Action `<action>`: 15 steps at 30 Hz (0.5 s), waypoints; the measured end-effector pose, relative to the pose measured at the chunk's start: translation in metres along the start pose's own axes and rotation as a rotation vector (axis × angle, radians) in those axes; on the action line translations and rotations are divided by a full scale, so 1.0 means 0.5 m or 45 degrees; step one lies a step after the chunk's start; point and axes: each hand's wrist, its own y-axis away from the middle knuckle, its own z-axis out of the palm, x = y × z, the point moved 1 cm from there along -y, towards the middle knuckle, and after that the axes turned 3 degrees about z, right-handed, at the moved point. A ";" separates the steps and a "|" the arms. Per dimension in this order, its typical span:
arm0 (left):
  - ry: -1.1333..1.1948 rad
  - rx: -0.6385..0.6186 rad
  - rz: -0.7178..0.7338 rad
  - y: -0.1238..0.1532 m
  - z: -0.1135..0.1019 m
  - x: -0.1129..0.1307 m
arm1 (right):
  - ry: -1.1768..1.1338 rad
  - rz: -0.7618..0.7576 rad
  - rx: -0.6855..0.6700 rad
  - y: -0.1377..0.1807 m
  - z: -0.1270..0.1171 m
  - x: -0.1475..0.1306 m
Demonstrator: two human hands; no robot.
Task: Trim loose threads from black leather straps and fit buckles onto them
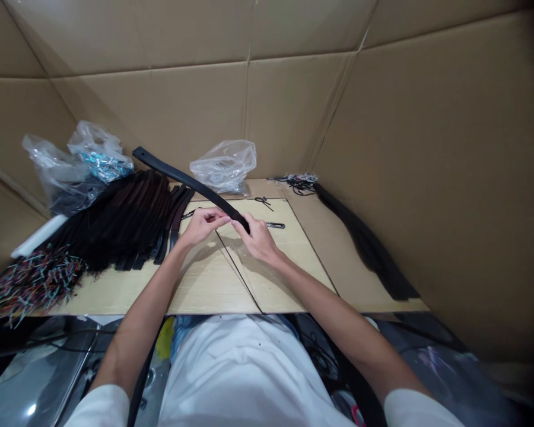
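Observation:
A long, curved, flat black strip [187,179] with a small hole at its far end slants up to the left over the table. My right hand [257,237] is closed around its near end, thumb on top. Close beside that end, my left hand [204,225] pinches thumb and finger together; what lies between them is too small to make out. From below the left hand a thin black cord [235,267] runs down to the table's front edge. A small dark tool [276,225] lies partly behind the right hand.
Many dark strips with coloured wire ends [35,279] are piled at left, beside clear plastic bags [100,154]. Another clear bag [225,166] stands at the back. Long black strips [365,237] lie at right. Cardboard walls [427,148] surround the table [293,279].

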 end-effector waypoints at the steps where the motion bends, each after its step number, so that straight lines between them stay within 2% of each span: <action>1: 0.003 -0.001 -0.001 0.000 0.001 -0.002 | -0.005 0.007 0.009 0.000 -0.001 -0.001; 6: 0.029 -0.005 -0.014 -0.003 0.003 -0.005 | -0.050 0.048 0.002 -0.001 -0.002 -0.004; 9: 0.072 -0.045 -0.015 -0.005 0.003 0.000 | -0.152 0.068 -0.077 -0.004 0.000 -0.004; 12: 0.105 -0.071 -0.016 -0.004 0.003 0.005 | -0.397 0.138 -0.231 -0.003 0.008 -0.003; 15: 0.129 -0.031 -0.021 -0.002 0.002 0.006 | -0.773 0.329 -0.385 0.005 0.019 -0.008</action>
